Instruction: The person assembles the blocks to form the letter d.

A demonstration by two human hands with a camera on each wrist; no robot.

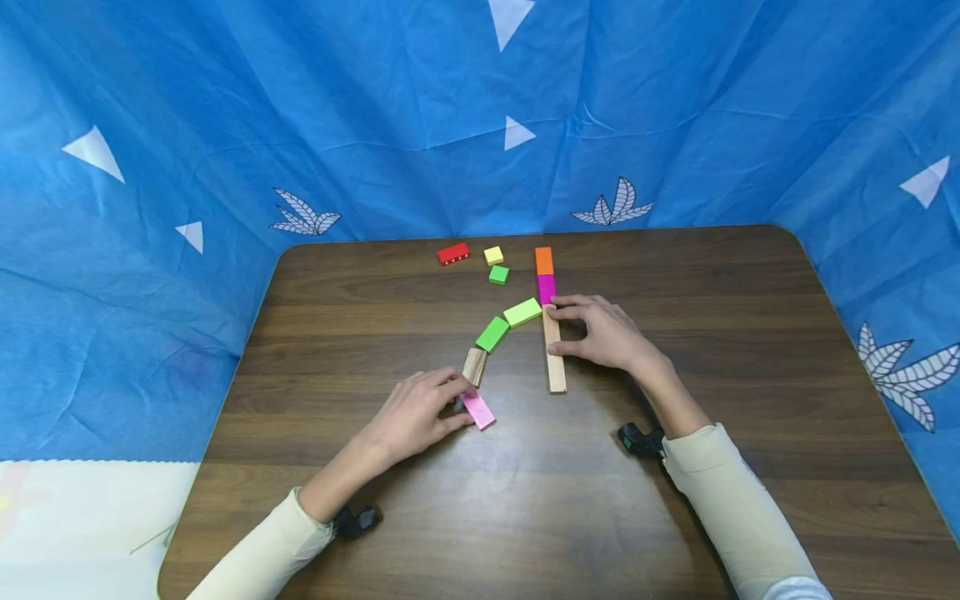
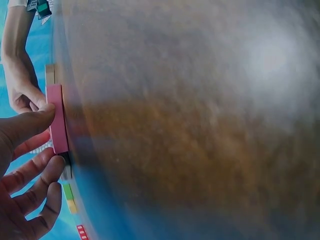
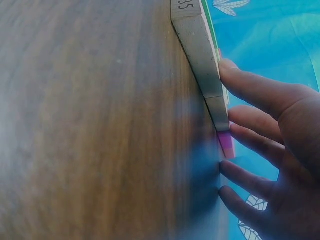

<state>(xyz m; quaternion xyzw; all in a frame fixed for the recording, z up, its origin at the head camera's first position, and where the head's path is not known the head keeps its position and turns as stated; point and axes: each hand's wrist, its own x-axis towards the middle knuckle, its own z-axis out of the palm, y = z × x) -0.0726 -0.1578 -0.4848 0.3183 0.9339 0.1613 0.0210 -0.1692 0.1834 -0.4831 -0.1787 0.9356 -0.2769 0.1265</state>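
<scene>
In the head view my left hand (image 1: 416, 414) pinches a pink block (image 1: 478, 410) between thumb and fingers. The left wrist view shows the thumb on the block's side and a fingertip near its lower end. Past it lie a brown wood-grain block (image 1: 475, 367), a green block (image 1: 492, 334) and a light green block (image 1: 522, 312), forming a curve. My right hand (image 1: 603, 332) rests its thumb and fingertips on the plain wooden blocks (image 1: 555, 367), fingers fairly straight. These line up with a magenta block (image 1: 547, 288) and an orange block (image 1: 543, 260).
At the back of the brown table (image 1: 337, 333) lie a red block (image 1: 453, 254) with white dots, a small yellow block (image 1: 493, 256) and a small green block (image 1: 498, 275). A blue curtain (image 1: 420, 108) hangs behind and beside the table.
</scene>
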